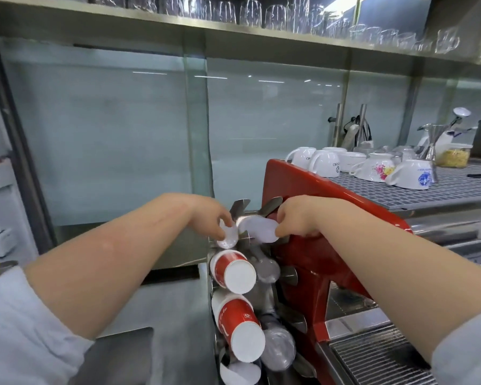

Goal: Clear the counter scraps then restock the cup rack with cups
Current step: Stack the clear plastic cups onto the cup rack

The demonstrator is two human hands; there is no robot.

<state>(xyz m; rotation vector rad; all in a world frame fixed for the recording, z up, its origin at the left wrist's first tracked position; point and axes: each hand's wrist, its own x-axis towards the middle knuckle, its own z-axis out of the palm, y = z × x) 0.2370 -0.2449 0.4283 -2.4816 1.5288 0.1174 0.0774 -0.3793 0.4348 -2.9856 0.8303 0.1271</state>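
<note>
A metal cup rack (264, 262) stands against the left side of a red espresso machine (311, 254), with cup stacks poking out toward me. My left hand (215, 218) pinches a small white paper cup (228, 237) at the rack's top left slot. My right hand (296, 218) grips a larger white cup stack (261, 228) in the top right slot. Below them sit two red-and-white paper cup stacks (235, 270) (242, 327), a white cup base (240, 372) at the bottom, and clear plastic cups (278, 347).
Upturned ceramic mugs (372, 166) stand on the machine's grey top grille (442, 187). Glasses (250, 12) line a steel shelf overhead. A frosted glass panel (117, 140) backs the steel counter (161, 315). The drip tray (372, 359) lies at lower right.
</note>
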